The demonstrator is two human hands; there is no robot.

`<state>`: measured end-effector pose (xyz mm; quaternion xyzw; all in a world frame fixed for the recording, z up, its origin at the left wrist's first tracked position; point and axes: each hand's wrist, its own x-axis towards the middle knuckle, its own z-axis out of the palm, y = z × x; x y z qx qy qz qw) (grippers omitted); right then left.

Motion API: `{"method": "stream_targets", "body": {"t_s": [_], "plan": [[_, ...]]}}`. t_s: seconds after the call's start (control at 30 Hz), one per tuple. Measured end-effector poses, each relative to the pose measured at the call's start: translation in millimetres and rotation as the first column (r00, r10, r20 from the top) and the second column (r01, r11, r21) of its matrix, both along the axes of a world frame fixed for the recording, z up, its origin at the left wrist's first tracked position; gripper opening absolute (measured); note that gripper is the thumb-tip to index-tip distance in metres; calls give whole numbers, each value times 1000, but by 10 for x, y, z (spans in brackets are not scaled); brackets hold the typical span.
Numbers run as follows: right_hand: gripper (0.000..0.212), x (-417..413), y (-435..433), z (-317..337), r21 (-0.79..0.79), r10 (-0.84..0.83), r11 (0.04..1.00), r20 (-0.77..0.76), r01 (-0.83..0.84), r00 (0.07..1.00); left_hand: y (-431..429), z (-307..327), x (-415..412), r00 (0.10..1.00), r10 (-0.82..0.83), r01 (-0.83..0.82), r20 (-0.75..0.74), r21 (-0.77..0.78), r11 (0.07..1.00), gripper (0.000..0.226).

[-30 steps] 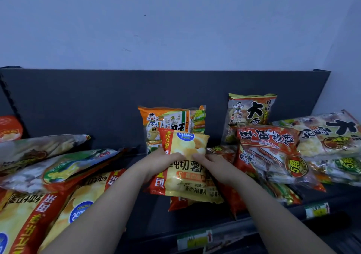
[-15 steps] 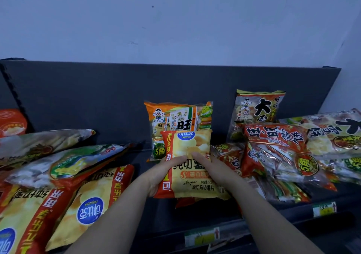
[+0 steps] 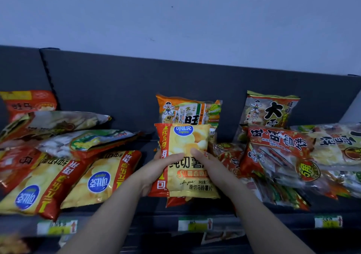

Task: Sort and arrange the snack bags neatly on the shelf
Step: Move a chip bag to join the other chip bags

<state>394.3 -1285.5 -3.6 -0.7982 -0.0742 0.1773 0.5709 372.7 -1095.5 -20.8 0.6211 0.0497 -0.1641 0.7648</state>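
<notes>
Both hands hold the yellow chip bag point(image 3: 188, 156) over the middle of the shelf point(image 3: 273, 221), left hand point(image 3: 156, 168) and right hand point(image 3: 214, 166) gripping its sides. I'd keep it upright, label out, and park it beside the matching bags point(image 3: 97, 179) on the left.

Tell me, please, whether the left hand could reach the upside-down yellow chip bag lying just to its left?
Probably yes: the upside-down chip bag lies close to the left hand, with only bare shelf between. That hand grips the upright chip bag, though, so it must let go first.
</notes>
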Motion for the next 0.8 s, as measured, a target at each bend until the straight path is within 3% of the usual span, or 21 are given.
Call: {"method": "stream_targets", "body": {"t_s": [0.07,0.1,0.3,0.37,0.43,0.5,0.57,0.7,0.8], "plan": [[39,-78,-2,58,42,62,997,-11,-61,998,-10,27,-128,998,55,-55,13,2,998,77],[40,-103,-13,83,45,81,996,-2,-81,997,-16,66,-195,996,84,-84,24,3,996,78],[83,-328,73,399,82,167,980,134,-179,977,12,463,-686,954,249,-258,166,36,965,84],[72,-468,143,570,33,231,970,185,-241,955,45,544,-881,937,303,-315,174,51,948,82],[79,-550,258,678,-10,291,956,186,-294,939,148,684,-1126,917,347,-367,199,74,927,84],[57,-619,306,797,-33,319,947,197,-319,927,171,778,-1236,928,335,-352,166,90,932,78],[46,-978,770,944,-71,467,884,206,-463,860,507,877,-1822,862,465,-489,204,91,867,67],[63,-1139,1086,932,-54,515,856,187,-514,837,686,957,-2133,845,498,-524,195,116,844,56],[100,-1385,1606,887,-70,548,836,182,-545,817,1025,989,-2559,799,572,-595,187,108,796,50]]}}
